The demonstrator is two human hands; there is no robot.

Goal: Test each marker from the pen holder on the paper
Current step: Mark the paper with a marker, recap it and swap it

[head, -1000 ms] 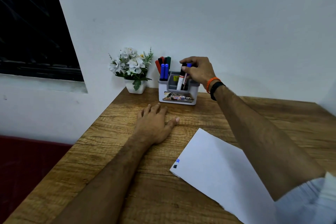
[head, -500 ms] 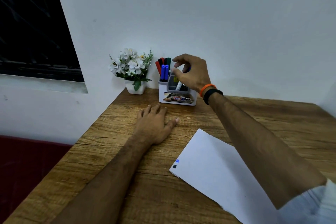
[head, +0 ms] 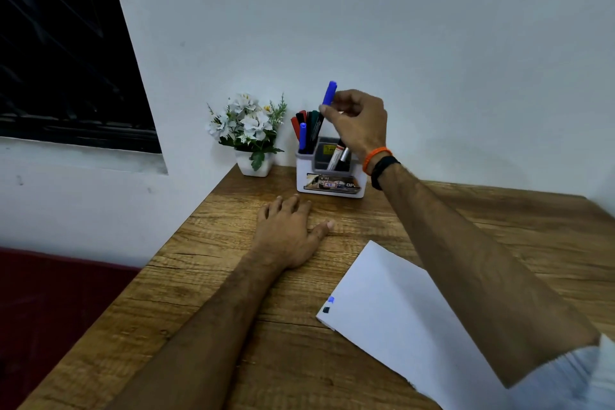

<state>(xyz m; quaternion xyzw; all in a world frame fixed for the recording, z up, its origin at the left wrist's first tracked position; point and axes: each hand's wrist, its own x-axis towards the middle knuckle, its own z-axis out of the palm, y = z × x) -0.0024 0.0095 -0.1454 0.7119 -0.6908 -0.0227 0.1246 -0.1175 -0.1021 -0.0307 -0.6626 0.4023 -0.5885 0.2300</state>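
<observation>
Right hand (head: pixel 357 123) raised above the pen holder (head: pixel 329 181), fingers (head: pixel 327 110) pinched closed on a blue-capped marker (head: pixel 329 94). Marker is near upright, cap end up; its dark barrel runs down past the other markers in the left rear compartment, and whether its lower end is clear of the holder cannot be told. Pinch sits just below the cap, probably so the marker draws straight up without dragging its neighbours.

Right forearm reaches forward across the paper (head: pixel 399 303), wrist bent, palm turned down and leftward. Orange band and black band on that wrist.

Left hand (head: pixel 289 233) lies flat on the bench (head: pixel 206 276), palm down, fingers spread and holding nothing, just in front of the holder. Likely parked there as a brace, near enough to steady the holder or take off a cap.

Holder stands at the back of the bench by the wall, beside a small flower pot (head: pixel 254 163). More markers stand in its compartments.

Paper lies near the bench's front right; two small marks, blue and dark, sit at its nearest left corner, so testing looks partly done.
</observation>
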